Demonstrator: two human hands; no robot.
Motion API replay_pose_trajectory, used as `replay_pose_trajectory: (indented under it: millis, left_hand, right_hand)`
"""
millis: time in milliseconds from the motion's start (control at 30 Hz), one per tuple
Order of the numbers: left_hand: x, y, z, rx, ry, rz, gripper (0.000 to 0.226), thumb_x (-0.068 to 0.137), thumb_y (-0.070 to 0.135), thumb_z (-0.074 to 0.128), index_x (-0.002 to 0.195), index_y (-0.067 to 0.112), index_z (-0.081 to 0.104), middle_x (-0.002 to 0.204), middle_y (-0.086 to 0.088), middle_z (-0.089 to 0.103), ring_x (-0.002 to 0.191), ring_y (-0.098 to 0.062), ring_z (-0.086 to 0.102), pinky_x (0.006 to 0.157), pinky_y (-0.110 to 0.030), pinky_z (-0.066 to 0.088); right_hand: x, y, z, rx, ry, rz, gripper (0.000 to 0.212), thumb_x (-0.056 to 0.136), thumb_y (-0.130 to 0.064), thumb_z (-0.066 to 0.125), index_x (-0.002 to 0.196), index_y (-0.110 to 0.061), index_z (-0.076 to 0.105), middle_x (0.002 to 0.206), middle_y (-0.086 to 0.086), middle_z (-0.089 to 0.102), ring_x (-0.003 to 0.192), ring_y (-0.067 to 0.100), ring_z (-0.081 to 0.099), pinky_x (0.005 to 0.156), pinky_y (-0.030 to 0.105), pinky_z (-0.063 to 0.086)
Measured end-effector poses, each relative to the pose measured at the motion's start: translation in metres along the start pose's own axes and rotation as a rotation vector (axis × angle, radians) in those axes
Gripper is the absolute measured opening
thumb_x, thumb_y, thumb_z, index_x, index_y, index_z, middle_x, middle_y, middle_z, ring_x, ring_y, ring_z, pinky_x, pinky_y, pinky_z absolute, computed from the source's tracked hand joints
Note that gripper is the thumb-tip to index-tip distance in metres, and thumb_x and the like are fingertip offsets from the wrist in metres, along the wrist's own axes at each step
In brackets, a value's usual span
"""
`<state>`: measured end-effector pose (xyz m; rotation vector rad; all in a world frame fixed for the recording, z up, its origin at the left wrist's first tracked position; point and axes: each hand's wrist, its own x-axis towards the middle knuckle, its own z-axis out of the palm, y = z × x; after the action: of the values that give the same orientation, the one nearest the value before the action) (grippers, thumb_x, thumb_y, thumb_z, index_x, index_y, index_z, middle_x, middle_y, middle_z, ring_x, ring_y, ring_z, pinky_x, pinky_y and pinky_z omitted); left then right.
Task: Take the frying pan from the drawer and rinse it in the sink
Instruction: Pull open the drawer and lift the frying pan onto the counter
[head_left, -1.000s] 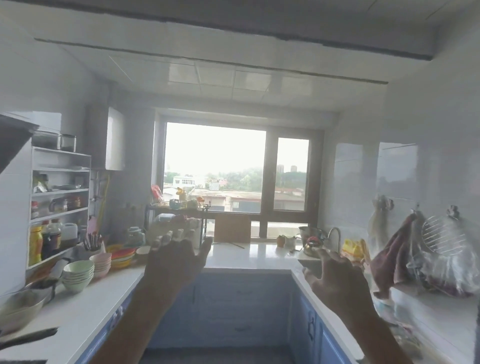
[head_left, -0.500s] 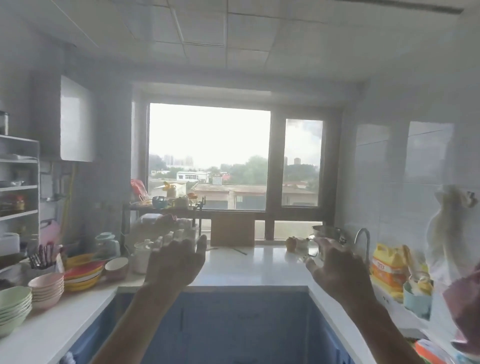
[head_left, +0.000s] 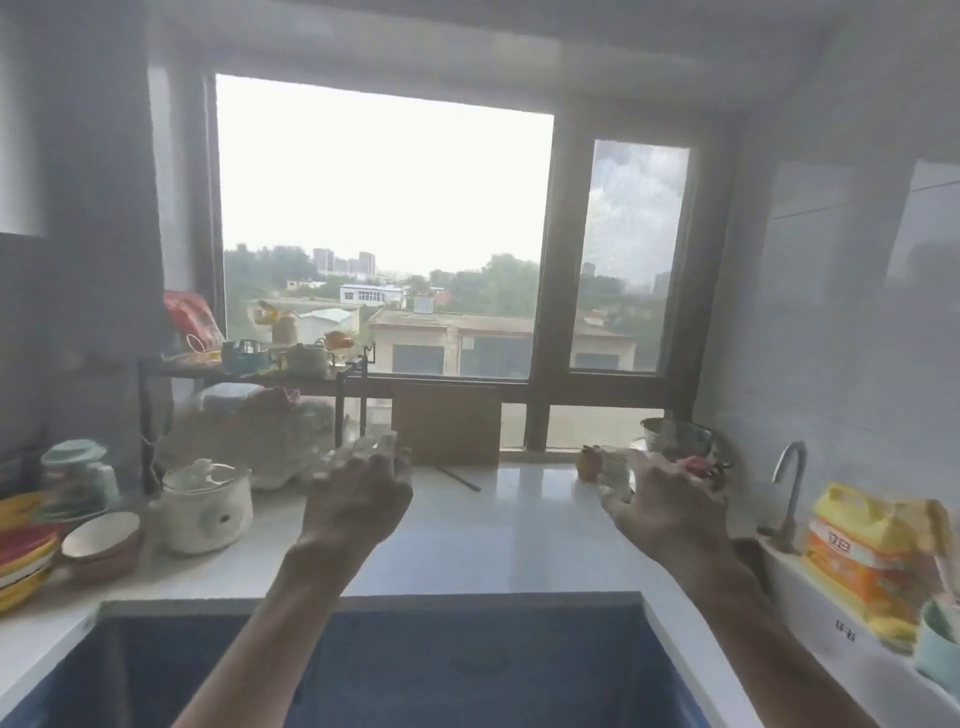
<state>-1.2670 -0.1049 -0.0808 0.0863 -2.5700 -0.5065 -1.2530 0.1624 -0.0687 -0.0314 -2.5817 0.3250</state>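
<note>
My left hand (head_left: 356, 501) and my right hand (head_left: 667, 506) are both raised in front of me over the white counter (head_left: 498, 540), backs toward the camera, fingers spread and empty. No frying pan shows anywhere. Blue cabinet fronts (head_left: 467, 670) run under the counter's front edge; I cannot make out a drawer handle. A curved metal tap (head_left: 789, 488) stands at the right, marking the sink, whose basin is mostly hidden behind my right forearm.
A white lidded pot (head_left: 205, 501), bowls (head_left: 101, 540) and stacked colourful plates (head_left: 23, 551) crowd the left counter. A black rack (head_left: 249, 374) with containers stands by the window. A wooden board (head_left: 447, 423) leans on the sill. A yellow bag (head_left: 872, 551) sits right of the tap.
The view has closed in on the window counter and tilted down. Both hands stay raised and empty, a little wider apart.
</note>
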Motion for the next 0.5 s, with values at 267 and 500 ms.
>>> replay_pose_trajectory:
  millis: [267,500]
  left_hand:
    - [0.106,-0.071,0.228,-0.290,-0.475,-0.035,0.040,0.099,0.042,0.031,0.135,0.033,0.044,0.141,0.006,0.051,0.129,-0.017,0.048,0.103,-0.038,0.036]
    - [0.061,-0.141,0.475,-0.490,-0.907,-0.349,0.031,0.092,0.046,0.046,0.122,0.044,0.051,0.109,0.011,0.066,0.101,-0.010,0.061,0.099,-0.041,0.045]
  right_hand:
    - [0.123,0.032,0.229,0.371,-0.526,0.141,0.035,0.086,-0.031,0.061,0.120,-0.021,0.060,0.115,0.000,0.066,0.102,0.016,0.062,0.091,0.033,0.049]
    - [0.081,0.090,0.488,0.583,-1.015,0.343,0.019,0.085,-0.031,0.064,0.102,-0.038,0.064,0.101,-0.009,0.070,0.097,0.006,0.065,0.089,0.026,0.049]
